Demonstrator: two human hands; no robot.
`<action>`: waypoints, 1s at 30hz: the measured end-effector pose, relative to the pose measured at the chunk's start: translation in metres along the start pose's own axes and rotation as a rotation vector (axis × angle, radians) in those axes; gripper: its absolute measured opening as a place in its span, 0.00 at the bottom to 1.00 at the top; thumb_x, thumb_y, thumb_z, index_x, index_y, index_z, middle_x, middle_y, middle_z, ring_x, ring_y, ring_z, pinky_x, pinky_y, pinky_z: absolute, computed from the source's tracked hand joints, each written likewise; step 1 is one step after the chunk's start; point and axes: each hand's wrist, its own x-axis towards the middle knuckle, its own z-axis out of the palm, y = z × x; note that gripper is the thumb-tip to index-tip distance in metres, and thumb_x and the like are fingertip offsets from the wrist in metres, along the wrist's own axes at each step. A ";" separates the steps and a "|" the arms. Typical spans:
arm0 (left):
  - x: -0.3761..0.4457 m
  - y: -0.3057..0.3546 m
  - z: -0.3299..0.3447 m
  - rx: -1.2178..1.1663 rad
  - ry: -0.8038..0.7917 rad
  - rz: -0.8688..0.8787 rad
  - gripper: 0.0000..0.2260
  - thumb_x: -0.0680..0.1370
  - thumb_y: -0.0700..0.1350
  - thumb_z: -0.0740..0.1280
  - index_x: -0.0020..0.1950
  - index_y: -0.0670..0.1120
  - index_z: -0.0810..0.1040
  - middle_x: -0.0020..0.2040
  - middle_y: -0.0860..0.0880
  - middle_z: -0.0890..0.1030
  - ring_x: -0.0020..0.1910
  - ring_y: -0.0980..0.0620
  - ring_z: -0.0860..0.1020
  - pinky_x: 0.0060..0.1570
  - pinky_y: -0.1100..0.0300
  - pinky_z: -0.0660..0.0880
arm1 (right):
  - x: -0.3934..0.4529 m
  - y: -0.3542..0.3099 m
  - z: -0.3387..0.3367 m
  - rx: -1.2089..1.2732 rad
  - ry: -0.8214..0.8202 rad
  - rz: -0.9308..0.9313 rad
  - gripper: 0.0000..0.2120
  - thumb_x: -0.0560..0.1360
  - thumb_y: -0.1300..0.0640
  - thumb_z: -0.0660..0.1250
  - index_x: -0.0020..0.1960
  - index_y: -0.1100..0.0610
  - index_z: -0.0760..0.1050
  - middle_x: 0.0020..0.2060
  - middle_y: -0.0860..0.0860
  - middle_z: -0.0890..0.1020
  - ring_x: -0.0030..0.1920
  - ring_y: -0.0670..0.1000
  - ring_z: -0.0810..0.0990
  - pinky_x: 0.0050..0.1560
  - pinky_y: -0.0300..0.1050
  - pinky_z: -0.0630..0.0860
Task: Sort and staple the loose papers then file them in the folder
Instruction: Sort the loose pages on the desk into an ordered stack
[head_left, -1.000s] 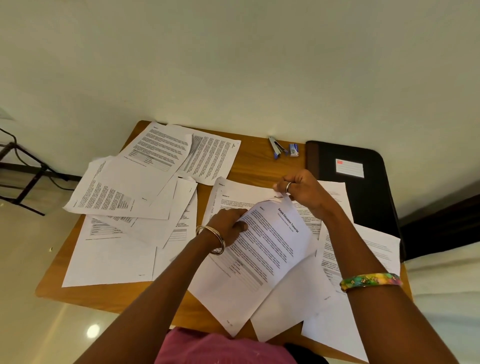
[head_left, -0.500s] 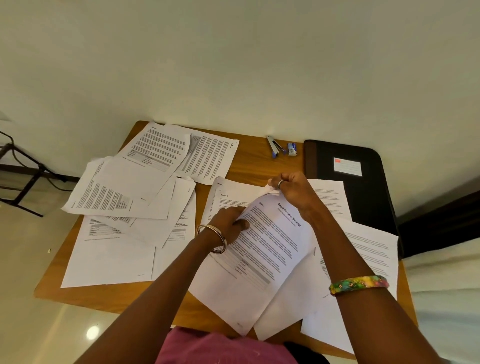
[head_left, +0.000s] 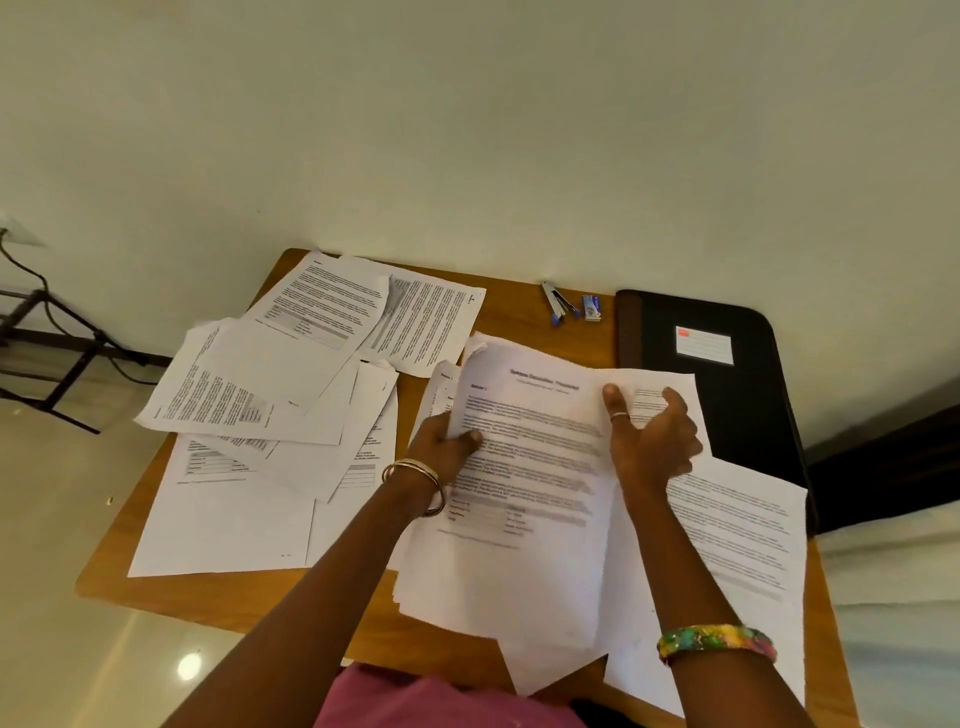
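White sheets (head_left: 249, 415) lying scattered; sorting barely begun. Left hand (head_left: 447, 447) pinching top page (head_left: 530, 457); right hand (head_left: 649, 441) spread loose. Stapler (head_left: 558, 307) untouched, folder (head_left: 717, 384) closed.

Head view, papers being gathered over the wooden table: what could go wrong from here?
1. The left hand pinches only one edge of the white printed sheet, while the right hand is open, so the sheets under it could fan out or slide.
2. The loose white pages overlap at mixed angles; sets could get mixed.
3. The small silver-and-blue stapler and the closed black folder lie at the far edge, a reach across paper.
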 end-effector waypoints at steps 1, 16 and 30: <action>0.001 0.000 -0.002 -0.107 0.036 -0.028 0.06 0.75 0.41 0.68 0.51 0.48 0.76 0.53 0.43 0.81 0.52 0.41 0.79 0.54 0.41 0.76 | -0.002 0.006 -0.001 0.015 -0.018 -0.004 0.40 0.67 0.34 0.68 0.71 0.53 0.62 0.66 0.58 0.71 0.66 0.61 0.67 0.64 0.64 0.66; 0.006 0.028 0.004 0.086 0.294 0.351 0.23 0.74 0.51 0.67 0.62 0.37 0.72 0.48 0.41 0.78 0.50 0.42 0.78 0.41 0.64 0.74 | 0.001 -0.007 -0.017 0.409 -0.567 -0.330 0.15 0.78 0.57 0.63 0.63 0.59 0.72 0.55 0.53 0.80 0.56 0.52 0.79 0.60 0.54 0.76; -0.001 0.042 -0.037 0.064 0.239 0.328 0.11 0.76 0.40 0.66 0.58 0.45 0.76 0.51 0.52 0.81 0.46 0.59 0.81 0.45 0.63 0.79 | 0.006 -0.055 0.003 0.391 -0.467 -0.486 0.09 0.79 0.55 0.62 0.55 0.58 0.75 0.49 0.50 0.80 0.48 0.50 0.79 0.47 0.39 0.76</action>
